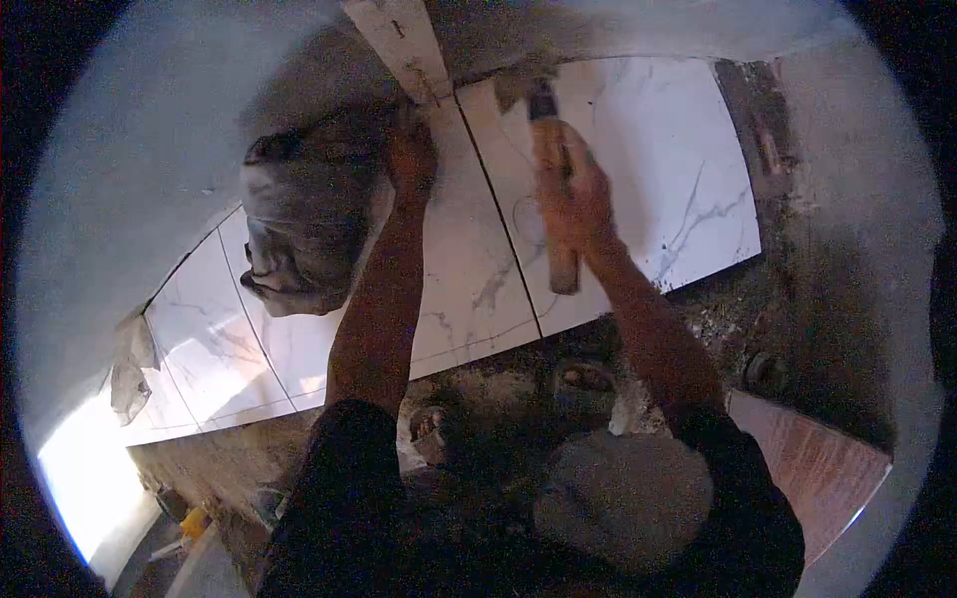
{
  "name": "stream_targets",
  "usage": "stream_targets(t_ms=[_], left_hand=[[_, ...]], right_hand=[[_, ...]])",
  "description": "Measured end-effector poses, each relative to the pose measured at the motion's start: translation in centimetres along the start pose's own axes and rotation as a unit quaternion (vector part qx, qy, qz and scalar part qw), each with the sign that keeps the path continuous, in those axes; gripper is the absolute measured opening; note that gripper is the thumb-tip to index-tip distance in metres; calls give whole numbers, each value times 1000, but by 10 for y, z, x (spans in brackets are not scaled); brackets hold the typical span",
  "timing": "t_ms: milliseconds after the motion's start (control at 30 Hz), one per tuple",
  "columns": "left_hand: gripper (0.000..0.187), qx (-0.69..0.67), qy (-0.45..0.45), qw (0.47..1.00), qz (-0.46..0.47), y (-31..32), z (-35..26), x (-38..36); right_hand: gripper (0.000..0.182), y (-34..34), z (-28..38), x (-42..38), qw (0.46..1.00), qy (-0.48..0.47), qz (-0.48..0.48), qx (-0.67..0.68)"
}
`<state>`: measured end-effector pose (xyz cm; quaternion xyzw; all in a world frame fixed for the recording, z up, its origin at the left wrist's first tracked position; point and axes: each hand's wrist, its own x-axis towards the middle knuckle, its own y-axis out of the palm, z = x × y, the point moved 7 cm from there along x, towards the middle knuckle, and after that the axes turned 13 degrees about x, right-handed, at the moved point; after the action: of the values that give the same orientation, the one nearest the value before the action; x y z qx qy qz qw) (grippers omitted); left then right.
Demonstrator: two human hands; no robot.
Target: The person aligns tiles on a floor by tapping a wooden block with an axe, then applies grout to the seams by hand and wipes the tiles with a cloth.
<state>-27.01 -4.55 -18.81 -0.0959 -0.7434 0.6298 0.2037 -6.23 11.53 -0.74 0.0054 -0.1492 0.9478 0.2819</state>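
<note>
My right hand [578, 189] is closed around the light-coloured handle of a scraper-like tool [564, 271]. The tool's dark neck and flat grey end point at the wall, over the far edge of a white marbled tile [658, 149]. My left hand [411, 159] reaches to the foot of a wooden plank [404, 45], over the neighbouring white tile [454, 259]; its fingers are lost in shadow. Just left of that hand, a crumpled dark grey bag [304, 214] lies on the tiles. A thin dark joint separates the two tiles between my hands.
More white tiles [204, 339] run left towards bright light, with a grey rag-like scrap [132, 369] at their edge. Rough debris-strewn ground borders the tiles on my side. A reddish board [807, 458] lies at lower right; a grey wall [150, 149] rises behind.
</note>
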Motion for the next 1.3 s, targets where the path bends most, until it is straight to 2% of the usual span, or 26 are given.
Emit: stream_targets(t_ms=[33,67,100,167,200,267,300,333,433,467,500,533,567,633,700,733,767,833,867,933,967,1033,1167,1233,1267,1300], left_hand=[[35,107,70,992,-24,6,-7,1],[35,213,133,966,-63,12,-15,0],[35,114,18,992,50,0,-3,2],[35,13,-94,982,162,-3,5,-7],[36,-75,-64,995,25,-24,-1,-4],[37,-161,-30,980,-112,-57,-10,-8],[38,-216,-77,970,-76,-64,-9,-9],[38,-269,-124,954,-40,-63,-6,-11],[36,-319,-117,940,-20,-63,-6,-15],[36,-335,-116,935,-14,-60,-4,-16],[33,-250,-112,961,-43,-49,4,-16],[32,-207,-113,970,-61,-50,6,-16],[31,-162,-115,977,-79,-52,9,-15],[29,-262,-151,952,-42,-54,11,-17],[28,-360,-183,915,-5,-58,10,-20],[28,-410,-196,891,9,-64,7,-18],[28,-411,-204,888,-2,-74,8,-14],[28,-366,-127,917,-95,-120,4,-7],[28,-364,-136,916,-100,-132,8,-3],[27,-183,-12,967,-175,-161,0,9],[27,-182,-27,967,-178,-167,5,11],[28,-284,-6,939,-192,-183,5,17],[33,-227,-13,964,-135,-201,5,40],[34,-218,-40,964,-148,-206,9,52],[34,-218,-44,963,-149,-220,2,50],[32,-284,-133,945,-88,-231,-1,44]], right_hand=[[51,-16,-16,-10,993,108,11,53],[51,-33,-28,-19,983,147,-3,108],[52,-49,-39,-29,969,186,-17,163],[53,-81,-42,-52,957,218,-42,186],[53,-94,-45,-66,944,248,-62,209],[55,-112,-49,-90,937,269,-69,211],[56,-118,-54,-101,931,289,-71,210],[56,-122,-59,-111,932,287,-71,211],[54,-123,-62,-125,920,286,-65,261],[52,-126,-52,-123,937,232,-87,247],[50,-130,-42,-120,950,177,-108,232],[50,-136,-47,-116,951,174,-102,234],[48,-142,-64,-111,933,220,-102,266],[47,-140,-48,-96,915,261,-89,294],[45,-113,11,-82,917,190,149,317],[46,-111,5,-76,912,202,162,317],[46,-108,5,-71,912,198,175,313],[40,-111,10,-62,981,137,136,30],[40,-108,11,-64,980,134,146,29],[42,-105,16,-65,980,104,142,93],[42,-100,13,-62,978,103,156,89],[47,-86,-17,-74,929,284,230,60],[51,-77,-28,-95,940,247,234,-13],[71,-73,-50,-116,933,218,287,-21],[69,-72,-67,-129,929,234,289,0],[69,-71,-76,-140,928,232,291,-3]])
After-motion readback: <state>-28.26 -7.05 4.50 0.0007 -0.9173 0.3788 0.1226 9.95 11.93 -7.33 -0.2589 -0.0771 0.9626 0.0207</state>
